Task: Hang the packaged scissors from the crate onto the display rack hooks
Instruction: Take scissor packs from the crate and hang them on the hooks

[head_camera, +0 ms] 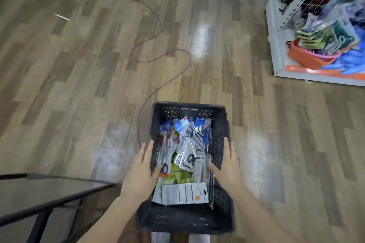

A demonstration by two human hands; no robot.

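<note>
Scissors packs (185, 150) sit heaped in the black crate (221, 140) at the lower centre of the frame, and you've got a hand on each long side of it. Your left hand (141, 171) lies flat along the outer left wall with the fingers straight and the thumb hooked over the rim; your right hand (227, 165) mirrors it on the right wall, fingers straight, thumb inside. So both hands are spread against the crate, neither one closed round a pack. I'd judge the whole crate as moderately heavy with that pile in it, and its perforated plastic walls look stiff enough to carry by the rims. The packs themselves look light and flat: glossy clear film over card, likely slippery and prone to sliding off each other. The white card (183, 193) lying nearest you is the easy one. Pinch a pack by its stiff card header, near the hang hole, not by the film. The blades inside are rigid, so nothing fragile here. The display rack (292, 6) stands at the upper right of the frame, well apart from the crate, with an orange tub (304, 57) of goods at its foot and a purple cable (158, 53) snaking across the floor.
</note>
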